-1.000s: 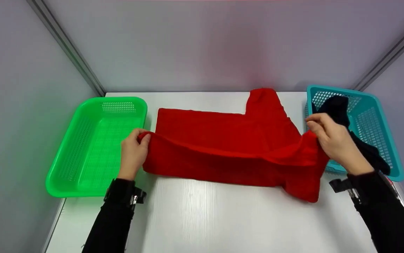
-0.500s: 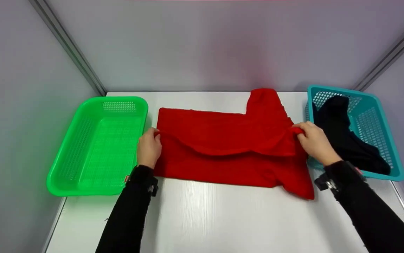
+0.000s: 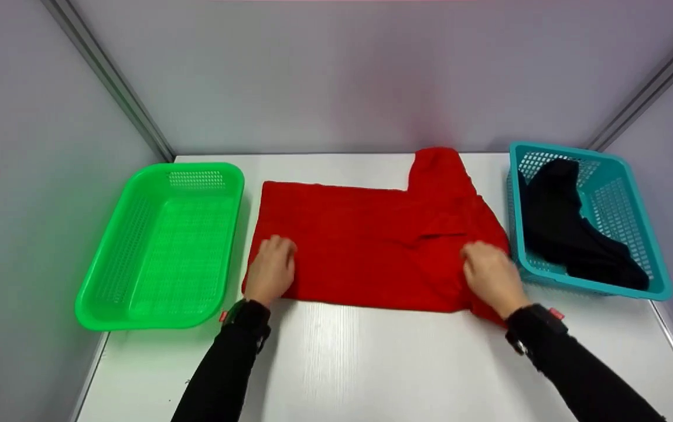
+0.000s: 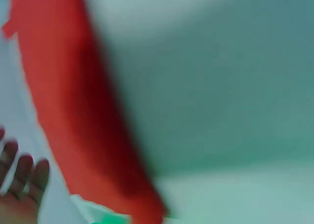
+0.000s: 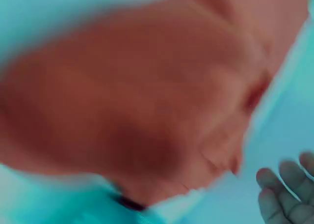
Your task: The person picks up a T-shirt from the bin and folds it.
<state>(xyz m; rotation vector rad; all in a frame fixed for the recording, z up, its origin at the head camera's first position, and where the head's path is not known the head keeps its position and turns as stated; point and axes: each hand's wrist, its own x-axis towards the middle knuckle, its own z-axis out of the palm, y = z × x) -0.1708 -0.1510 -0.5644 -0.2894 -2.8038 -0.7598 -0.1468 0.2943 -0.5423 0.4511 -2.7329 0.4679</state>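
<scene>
A red short-sleeved shirt (image 3: pixel 348 252) lies spread on the white table, one sleeve pointing to the back. Small wrinkles cross it near the right side. Over its left end is my left hand (image 3: pixel 272 269), holding nothing; the left wrist view shows its fingers (image 4: pixel 22 177) loosely extended, apart from the cloth. My right hand (image 3: pixel 491 278) is above the near sleeve at the right end. Its fingers (image 5: pixel 289 184) are relaxed with nothing between them in the right wrist view. Whether either hand touches the shirt in the head view, I cannot tell.
A green basket (image 3: pixel 87 299) stands left of the shirt, with nothing in it. At the right is a blue basket (image 3: pixel 664 287) with a black garment (image 3: pixel 564 228) inside. Pale panels (image 3: pixel 336 76) close off the back and sides of the table (image 3: pixel 336 363).
Both hands held up the shirt's near layer, carried it over and inward, and let go. That cloth now lies flat, and both hands have drawn back toward the near edge.
</scene>
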